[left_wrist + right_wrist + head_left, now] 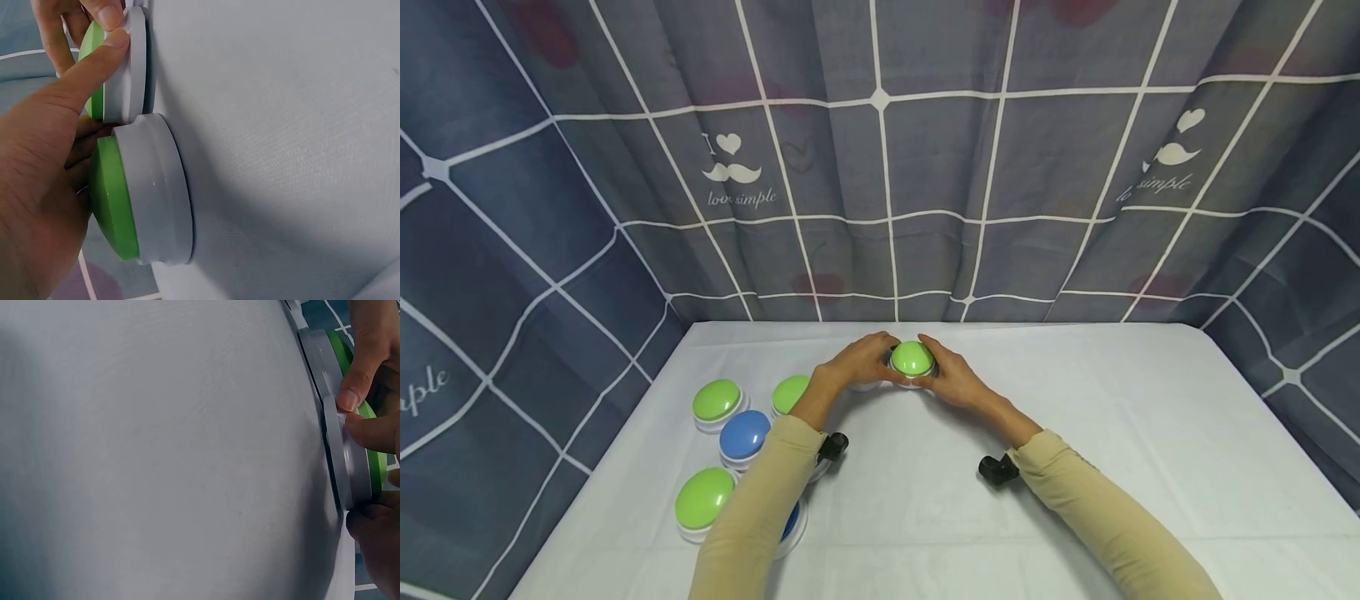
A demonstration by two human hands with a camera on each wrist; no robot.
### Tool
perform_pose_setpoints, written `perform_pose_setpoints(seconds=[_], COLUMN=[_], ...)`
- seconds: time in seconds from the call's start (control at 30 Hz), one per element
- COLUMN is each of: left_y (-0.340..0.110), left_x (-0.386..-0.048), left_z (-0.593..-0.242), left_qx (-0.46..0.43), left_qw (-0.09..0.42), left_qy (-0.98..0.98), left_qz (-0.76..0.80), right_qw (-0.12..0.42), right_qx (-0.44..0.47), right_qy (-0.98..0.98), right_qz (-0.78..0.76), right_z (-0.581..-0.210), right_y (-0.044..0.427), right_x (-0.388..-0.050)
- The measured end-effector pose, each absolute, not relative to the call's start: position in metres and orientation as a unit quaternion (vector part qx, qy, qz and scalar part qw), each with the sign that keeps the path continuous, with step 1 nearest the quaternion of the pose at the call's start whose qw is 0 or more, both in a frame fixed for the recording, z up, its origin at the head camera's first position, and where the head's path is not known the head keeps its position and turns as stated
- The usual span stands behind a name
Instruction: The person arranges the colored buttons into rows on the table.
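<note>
Green button (913, 357) near the table's (1112, 400) far edge: left hand (863, 360) and right hand (957, 379) clamp opposite sides, seemingly to steady it

The head view looks forward and down from above the held green-domed button (912, 358); both wrist views, rolled sideways, face it from nearer and lower, sharing it.
</note>
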State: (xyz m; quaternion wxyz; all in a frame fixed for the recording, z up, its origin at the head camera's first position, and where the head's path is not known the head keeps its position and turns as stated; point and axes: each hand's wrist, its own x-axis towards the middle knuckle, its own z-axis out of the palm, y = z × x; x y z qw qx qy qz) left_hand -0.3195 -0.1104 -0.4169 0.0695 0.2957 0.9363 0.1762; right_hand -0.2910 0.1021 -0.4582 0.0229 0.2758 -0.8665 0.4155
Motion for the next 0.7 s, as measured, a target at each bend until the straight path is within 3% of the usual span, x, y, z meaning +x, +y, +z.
perform_pose_setpoints(seconds=[0.7], left_y=[-0.1114], left_x=[-0.3144], left_z=[-0.4193], left_qx=[0.278], left_qw=[0.041], left_qy=[0.948], left_qz=[0.151], right_qw=[0.009], right_qx=[0.23], right_qy=[-0.886], right_qz=[0.403], right_z=[-0.4599], right_y=[0.1015], right_x=[-0.2918])
